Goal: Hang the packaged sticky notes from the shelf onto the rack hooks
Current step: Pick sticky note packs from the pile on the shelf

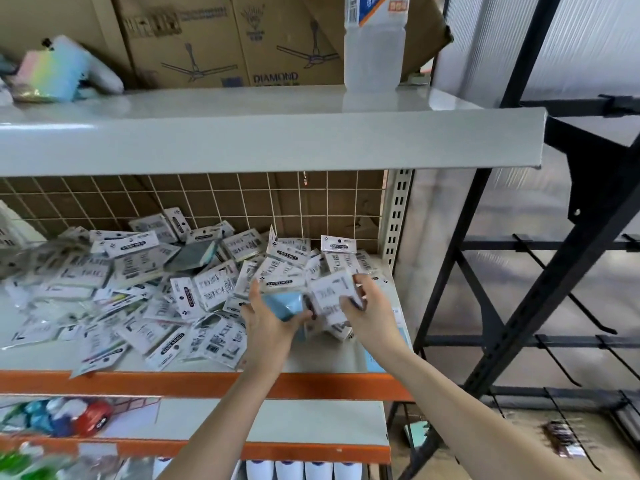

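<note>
From my remote station I log a grey shelving unit (242,133) filling most of the view, its middle shelf (329,358) fronted by an orange beam (138,382) and backed by wire grid (207,199). To the right stands a black rack (540,278) with bare hooks (568,299) projecting from its crossbars. On the top shelf I note cardboard boxes (214,39) printed with ceiling-fan drawings, one reading "DIAMOND", and a clear plastic bottle (374,46) whose label I cannot read. A loose pile of packaged sticky notes (138,282) covers the middle shelf; several header cards read "STICKY NOTE", the finer print is too blurred to make out. At the pile's right end, the left hand (266,317) grips a blue-padded packet (282,303), fingers curled round its left edge and thumb underneath, header "STICKY NOTE" above. Just beside it, the right hand (367,313) holds a white-faced packet (329,296), thumb pressed on its front, fingers wrapped behind. Both packets sit low over the shelf, well apart from the rack hooks
</note>
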Motion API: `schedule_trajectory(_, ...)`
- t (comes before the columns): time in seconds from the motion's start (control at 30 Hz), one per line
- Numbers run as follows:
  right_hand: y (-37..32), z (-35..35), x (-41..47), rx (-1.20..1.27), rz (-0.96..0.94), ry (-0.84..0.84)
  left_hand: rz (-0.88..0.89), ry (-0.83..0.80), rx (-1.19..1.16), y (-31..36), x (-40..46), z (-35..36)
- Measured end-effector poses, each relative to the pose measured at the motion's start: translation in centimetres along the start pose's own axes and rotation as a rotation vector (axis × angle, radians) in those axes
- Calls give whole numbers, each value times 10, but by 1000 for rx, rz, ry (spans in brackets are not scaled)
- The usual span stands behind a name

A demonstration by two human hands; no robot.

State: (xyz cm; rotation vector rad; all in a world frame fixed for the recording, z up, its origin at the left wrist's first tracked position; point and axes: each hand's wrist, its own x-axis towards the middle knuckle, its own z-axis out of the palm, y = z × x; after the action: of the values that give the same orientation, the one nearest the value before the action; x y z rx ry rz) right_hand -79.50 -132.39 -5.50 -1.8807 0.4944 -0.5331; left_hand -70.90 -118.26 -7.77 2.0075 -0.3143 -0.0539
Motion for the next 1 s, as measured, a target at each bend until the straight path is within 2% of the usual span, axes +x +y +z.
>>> schedule_trajectory(0.13, -6, -13, -4, 228, -34, 46, -105, -82, -303, 15, 10, -5)
schedule_trajectory(0.27, -4, -11, -2, 448, 119, 33, -396, -232, -639, 29, 11, 2)
schedule_trajectory(0.37, 0, -5, 0, 799, 413, 101, -410, -281, -667, 32, 6, 10)
schedule_trajectory(0.53, 8, -12, 0, 940, 514, 233, -375, -317, -640, 28, 3, 15)
schedule_trajectory(0.6, 10, -21, 0, 934, 553, 228, -405, -307, -632, 27, 2, 16)
schedule_trajectory(0.73, 16, -35, -1, 907, 614, 94, -417, -299, -654, 23, -1, 16)
schedule_trajectory(1.0, 8, -48, -16, 440, 505, -39, -356, -283, -594, 34, -12, 9)
